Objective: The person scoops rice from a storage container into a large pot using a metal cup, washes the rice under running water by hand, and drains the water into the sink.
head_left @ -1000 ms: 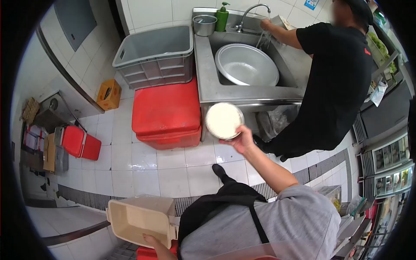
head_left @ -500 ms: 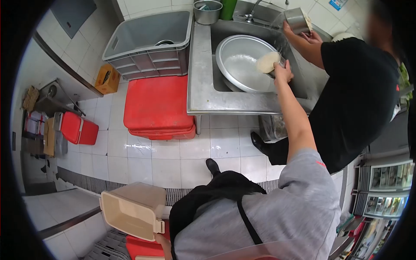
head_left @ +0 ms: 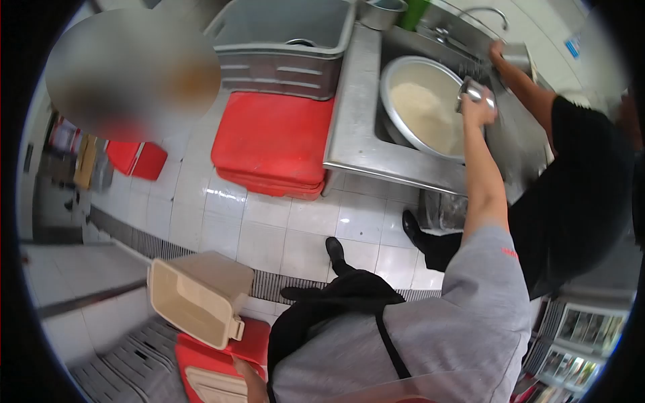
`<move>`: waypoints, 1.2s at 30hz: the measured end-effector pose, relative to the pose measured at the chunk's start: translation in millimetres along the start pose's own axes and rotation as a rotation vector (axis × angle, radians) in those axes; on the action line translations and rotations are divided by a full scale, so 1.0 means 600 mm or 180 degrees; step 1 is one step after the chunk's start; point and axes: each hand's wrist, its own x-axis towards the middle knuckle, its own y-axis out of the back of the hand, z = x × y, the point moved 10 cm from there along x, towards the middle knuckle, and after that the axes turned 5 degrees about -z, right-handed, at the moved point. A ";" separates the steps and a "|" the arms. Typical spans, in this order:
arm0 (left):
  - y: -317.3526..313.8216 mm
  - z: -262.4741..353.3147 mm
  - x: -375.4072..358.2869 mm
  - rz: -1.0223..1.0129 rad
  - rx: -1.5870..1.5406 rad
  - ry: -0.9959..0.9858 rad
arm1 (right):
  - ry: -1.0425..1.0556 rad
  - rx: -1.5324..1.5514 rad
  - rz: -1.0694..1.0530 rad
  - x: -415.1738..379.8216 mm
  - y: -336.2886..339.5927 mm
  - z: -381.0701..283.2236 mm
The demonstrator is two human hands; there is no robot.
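Observation:
My right hand (head_left: 479,109) grips a shiny metal cup (head_left: 474,91), tipped over the right rim of a large metal basin (head_left: 390,111). Pale, rice-like grains (head_left: 420,104) are spread over the bottom of the basin, which sits in a steel sink. My left hand (head_left: 248,376) is low at my side, next to a beige lid-like panel (head_left: 211,386) and below the latch of a beige bin (head_left: 195,302); its fingers are partly hidden, and I cannot tell if they hold the panel. Across the sink, a co-worker's hand (head_left: 497,54) holds a metal pot (head_left: 517,56) near the tap.
The steel sink counter (head_left: 356,148) runs along the far side. Left of it, a grey crate (head_left: 282,70) stands on a red box (head_left: 275,138). The co-worker in black (head_left: 578,181) stands close on my right. A drain grate (head_left: 269,285) crosses the tiled floor.
The pale grains heaped in my cup have been emptied into the basin, whose bottom was bare metal before. The co-worker's pot has moved lower. My view has shifted and turned.

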 end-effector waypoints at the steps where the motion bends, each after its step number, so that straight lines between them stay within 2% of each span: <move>1: 0.003 -0.010 0.004 -0.0032 -0.0059 0.0044 | -0.0128 0.1703 -0.0093 0.011 -0.054 0.042; 2: -0.004 -0.031 0.024 -0.0030 -0.0102 0.0073 | -0.1462 0.3505 -0.1015 -0.080 -0.033 -0.012; 3: -0.012 -0.062 0.066 -0.0013 -0.0168 0.0149 | -0.1689 0.4324 -0.1575 -0.117 -0.055 -0.043; 4: -0.022 -0.061 0.102 -0.0034 -0.0828 -0.0602 | -0.1875 0.4752 -0.2069 -0.163 -0.065 -0.083; 5: -0.013 -0.068 0.145 0.0469 0.0041 -0.1092 | -0.2113 0.5032 -0.2172 -0.228 -0.043 -0.131; 6: -0.026 -0.058 0.172 0.0348 0.0699 -0.1404 | -0.1657 0.5409 -0.3062 -0.277 -0.048 -0.191; 7: -0.009 -0.015 0.136 0.1291 0.1099 -0.2256 | -0.1206 0.5593 -0.3808 -0.361 -0.006 -0.280; 8: 0.023 0.045 0.096 0.1140 0.0889 -0.1652 | -0.1038 0.5417 -0.4234 -0.449 0.014 -0.340; 9: 0.046 0.085 0.079 0.1177 0.0405 -0.1673 | -0.0864 0.5235 -0.4637 -0.540 0.027 -0.390; 10: 0.060 0.124 0.068 0.0871 0.0474 -0.1470 | -0.0904 0.4990 -0.5163 -0.648 0.019 -0.431; 11: 0.092 0.144 0.051 0.1400 0.0249 -0.1509 | -0.0941 0.4690 -0.5649 -0.761 0.006 -0.466; 12: 0.074 0.070 0.128 0.1850 0.0091 -0.1067 | -0.0766 0.4098 -0.5975 -0.884 0.002 -0.502; 13: 0.079 0.083 0.131 0.0845 -0.0635 -0.0598 | -0.0567 0.3497 -0.6212 -1.014 0.004 -0.527; 14: 0.069 0.047 0.191 0.1278 0.0426 -0.0407 | -0.0297 0.3152 -0.6870 -1.165 0.022 -0.560; 15: 0.068 0.027 0.213 0.1706 0.0689 -0.0137 | 0.0510 0.2847 -0.7215 -1.302 -0.022 -0.579; 16: 0.066 0.019 0.225 0.1785 0.0632 0.0010 | 0.1339 0.2677 -0.7831 -1.443 0.081 -0.638; 17: 0.063 0.000 0.249 0.1854 0.0389 0.0076 | 0.1883 0.2615 -0.8179 -1.562 0.138 -0.669; 18: 0.057 -0.021 0.278 0.1910 0.0150 0.0109 | 0.2702 0.2345 -0.8150 -1.681 0.129 -0.676; 19: 0.047 -0.029 0.301 0.1853 0.0181 0.0209 | 0.3230 0.1254 -0.7952 -1.778 0.116 -0.670; 21: 0.008 -0.056 0.351 0.1145 -0.1139 0.0469 | 0.5223 0.1145 -0.6371 -1.939 0.070 -0.692; 22: 0.007 -0.052 0.355 0.1120 -0.1109 0.0554 | 0.6127 0.0861 -0.5096 -1.992 0.053 -0.697; 23: 0.017 -0.050 0.336 0.1440 -0.1105 0.0743 | 0.6833 0.0584 -0.3733 -2.034 0.038 -0.694; 24: 0.026 -0.054 0.326 0.1743 -0.1093 0.0910 | 0.6853 0.0504 -0.3810 -2.075 0.005 -0.684; 25: 0.019 -0.058 0.342 0.1693 -0.1055 0.0961 | 0.6878 0.0187 -0.3514 -2.102 -0.039 -0.683; 26: 0.020 -0.058 0.348 0.1799 -0.1111 0.0758 | 0.6901 -0.0136 -0.3234 -2.118 -0.080 -0.668; 27: 0.020 -0.060 0.338 0.1879 -0.1146 0.0571 | 0.6926 -0.0261 -0.3337 -2.126 -0.111 -0.629; 29: 0.031 -0.051 0.338 0.1965 -0.1068 0.0453 | 0.6077 -0.0287 -0.4143 -2.144 -0.185 -0.581; 30: 0.029 -0.051 0.337 0.1947 -0.1079 0.0472 | 0.6381 -0.1114 -0.3757 -2.181 -0.237 -0.517; 32: 0.020 -0.051 0.336 0.1888 -0.1122 0.0497 | 0.6560 -0.1313 -0.4275 -2.194 -0.172 -0.446; 34: 0.022 -0.052 0.335 0.1929 -0.1126 0.0501 | 0.6463 -0.0936 -0.4782 -2.196 -0.135 -0.430; 35: 0.025 -0.050 0.336 0.1928 -0.1153 0.0462 | 0.6444 -0.0915 -0.4740 -2.193 -0.149 -0.431; 36: 0.023 -0.051 0.336 0.1885 -0.1077 0.0497 | 0.5933 -0.0643 -0.5845 -2.202 -0.176 -0.404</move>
